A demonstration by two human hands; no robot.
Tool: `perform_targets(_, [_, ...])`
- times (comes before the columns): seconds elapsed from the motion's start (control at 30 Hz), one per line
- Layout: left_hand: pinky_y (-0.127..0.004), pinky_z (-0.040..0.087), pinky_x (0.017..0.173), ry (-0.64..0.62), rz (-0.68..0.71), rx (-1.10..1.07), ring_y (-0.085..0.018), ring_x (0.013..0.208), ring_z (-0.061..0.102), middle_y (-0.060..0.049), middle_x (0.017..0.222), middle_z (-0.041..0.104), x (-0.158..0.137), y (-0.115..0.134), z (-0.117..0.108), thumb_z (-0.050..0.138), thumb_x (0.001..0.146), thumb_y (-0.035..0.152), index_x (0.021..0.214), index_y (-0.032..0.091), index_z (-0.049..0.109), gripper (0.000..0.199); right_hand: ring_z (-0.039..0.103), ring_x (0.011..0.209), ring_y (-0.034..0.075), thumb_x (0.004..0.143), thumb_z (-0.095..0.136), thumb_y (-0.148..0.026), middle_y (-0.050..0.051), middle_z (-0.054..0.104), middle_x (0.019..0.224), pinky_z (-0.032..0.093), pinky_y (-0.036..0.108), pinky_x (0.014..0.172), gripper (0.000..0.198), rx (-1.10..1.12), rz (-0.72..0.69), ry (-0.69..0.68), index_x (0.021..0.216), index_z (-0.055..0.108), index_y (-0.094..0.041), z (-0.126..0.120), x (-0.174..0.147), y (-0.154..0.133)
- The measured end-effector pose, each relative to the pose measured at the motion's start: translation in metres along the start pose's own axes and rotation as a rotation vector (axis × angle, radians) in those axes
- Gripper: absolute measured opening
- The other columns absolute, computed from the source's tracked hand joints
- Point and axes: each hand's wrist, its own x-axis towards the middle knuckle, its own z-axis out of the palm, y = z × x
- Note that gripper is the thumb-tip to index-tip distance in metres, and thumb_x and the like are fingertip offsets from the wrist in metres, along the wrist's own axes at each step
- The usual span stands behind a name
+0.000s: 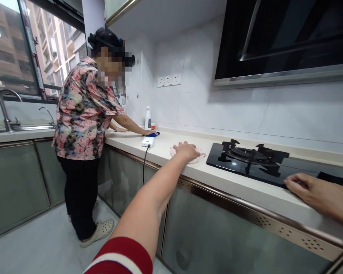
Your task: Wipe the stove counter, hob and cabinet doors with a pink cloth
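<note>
My left hand [186,150] reaches out over the white countertop [165,144] and presses down on a pale pink cloth [194,160]. Its fingers are bent over the cloth, just left of a black glass gas stove [217,160]. At the right, my right hand [308,190] rests by the stove's front edge, its fingers loosely curled with nothing visible in them. Part of the cloth is hidden under my left hand.
A co-worker [85,110] in a flowered shirt presses a blue cloth [153,134] on the counter. Near it are a white bottle [148,118], a small red-and-white container [153,126] and a white device [147,142] with a cable. A range hood [286,42] hangs above the stove.
</note>
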Motion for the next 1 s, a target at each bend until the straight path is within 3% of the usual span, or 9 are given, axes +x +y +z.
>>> perform_targets(0.13, [-0.061,0.033,0.112,-0.011,-0.034,0.004,-0.039,0.141,0.042,-0.011,0.152,0.050,0.003,-0.009,-0.002,0.056,0.084,0.063,0.141,0.037,0.061,0.063,0.069,0.090,0.034,0.090,0.027,-0.060,0.011,0.075,0.102,0.049,0.043,0.078,0.050,0.033,0.104,-0.134,0.103,0.066,-0.031,-0.019,-0.015,-0.023])
perform_targets(0.47, [-0.057,0.035,0.113,0.008,0.028,0.012,-0.037,0.140,0.044,-0.010,0.151,0.052,-0.017,-0.015,-0.004,0.054,0.084,0.060,0.142,0.039,0.061,0.062,0.067,0.083,0.033,0.090,0.029,-0.059,0.014,0.074,0.098,0.048,0.042,0.075,0.049,0.044,0.094,-0.072,0.099,0.067,-0.030,-0.012,-0.010,-0.015])
perform_targets(0.73, [-0.056,0.038,0.111,0.076,0.110,0.010,-0.036,0.136,0.050,-0.011,0.143,0.059,-0.053,-0.022,-0.009,0.049,0.087,0.058,0.137,0.037,0.066,0.057,0.069,0.084,0.034,0.090,0.031,-0.059,0.012,0.075,0.097,0.049,0.041,0.074,0.049,0.026,0.036,-0.083,0.101,0.068,-0.029,-0.011,-0.008,-0.012])
perform_targets(0.83, [-0.053,0.040,0.109,0.154,0.153,0.016,-0.034,0.130,0.053,-0.010,0.136,0.063,-0.070,-0.024,-0.005,0.047,0.090,0.056,0.133,0.036,0.069,0.051,0.069,0.086,0.033,0.091,0.029,-0.059,0.011,0.075,0.099,0.049,0.041,0.076,0.050,0.017,0.035,-0.105,0.103,0.067,-0.030,-0.012,-0.009,-0.014])
perform_targets(1.0, [-0.048,0.043,0.101,0.455,0.218,0.017,-0.031,0.116,0.056,-0.009,0.122,0.066,-0.097,-0.027,0.016,0.049,0.094,0.057,0.121,0.032,0.073,0.044,0.069,0.092,0.033,0.091,0.027,-0.061,0.010,0.075,0.107,0.049,0.042,0.079,0.053,-0.001,0.044,-0.122,0.109,0.067,-0.031,-0.013,-0.012,-0.017])
